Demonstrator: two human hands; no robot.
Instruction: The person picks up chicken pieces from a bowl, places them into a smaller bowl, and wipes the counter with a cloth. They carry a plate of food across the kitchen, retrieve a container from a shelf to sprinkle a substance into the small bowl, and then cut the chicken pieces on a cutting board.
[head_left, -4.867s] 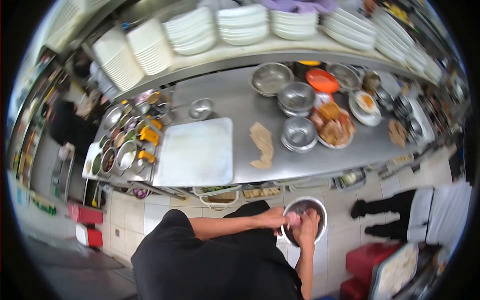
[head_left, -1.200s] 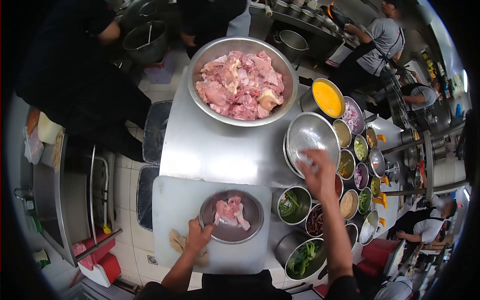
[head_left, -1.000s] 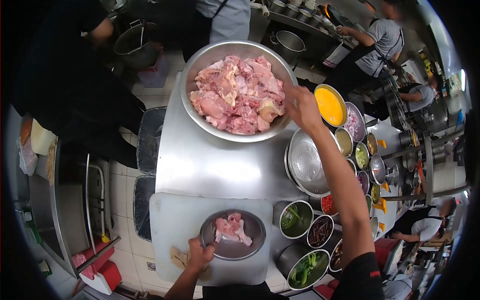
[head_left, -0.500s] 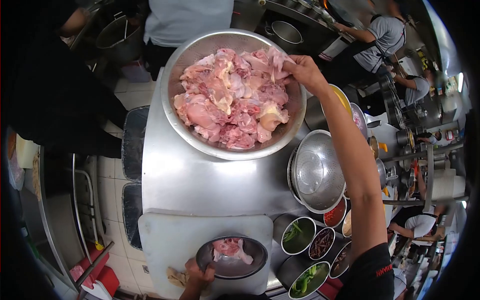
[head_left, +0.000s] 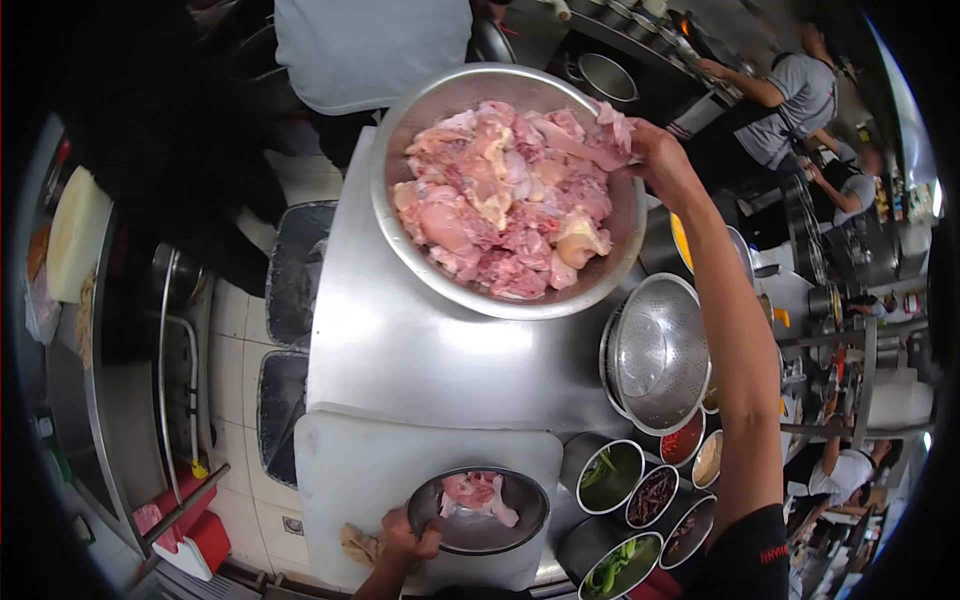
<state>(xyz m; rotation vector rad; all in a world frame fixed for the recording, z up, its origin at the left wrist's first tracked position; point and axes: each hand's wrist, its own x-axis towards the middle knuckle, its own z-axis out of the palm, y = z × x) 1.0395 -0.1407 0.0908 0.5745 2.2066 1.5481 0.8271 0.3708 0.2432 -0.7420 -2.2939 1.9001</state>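
Note:
My right hand [head_left: 660,160] is closed on a piece of raw chicken [head_left: 614,132] at the right side of a large perforated metal colander [head_left: 455,290]. A heap of raw chicken pieces [head_left: 490,215] fills most of that colander. Near me, my left hand [head_left: 408,537] grips the left rim of a small metal bowl [head_left: 485,542], which is tilted over the white cutting board [head_left: 350,460]. Some raw chicken [head_left: 475,490] lies inside this bowl. A crumpled tan cloth [head_left: 360,545] rests beside my left hand.
Stacked smaller colanders [head_left: 660,350] stand right of the large one. Several metal containers hold green vegetables [head_left: 612,567], dried chillies [head_left: 652,497] and chopped red chillies [head_left: 683,440]. Lined bins [head_left: 285,415] stand left of the steel table [head_left: 420,360]. Other people work beyond.
The view has shifted, so the table sits further right. My right hand has drawn the chicken piece out to the colander's right rim. My left hand still holds the bowl.

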